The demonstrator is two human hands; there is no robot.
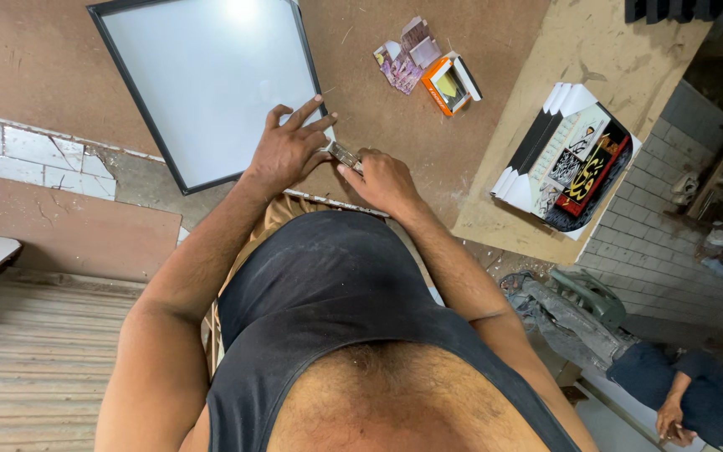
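Left hand point(289, 146) lies flat, fingers spread, palm down on the near right corner of the black-framed white panel point(207, 84); grip released, pressing, not grasping. Right hand point(385, 180) is clenched around a small metallic tool point(345, 155), whose tip sits at the frame's corner just beside the left fingertips. The two hands are almost touching.

The panel lies flat on the brown desk point(35, 59), tilted in view, its near corner at the desk edge in front of the person's torso.

Packages: a small orange-and-white open box point(451, 84) sits on the desk beyond the right hand, well apart from it. Just left of it is a little heap of purple and pink printed cards point(405, 57). On a lighter tan board point(596, 50) to the right lies a stack of flat framed pieces point(566, 159) with white edges, the top face showing black, red and yellow ornamental print.

Both forearms reach forward from the body, elbows bent outward, wrists angled inward to meet at the frame corner. The left wrist is flexed down and the right is knuckles up.

At bottom right, another person's hand point(671, 418) rests by dark clothing, away from the work.
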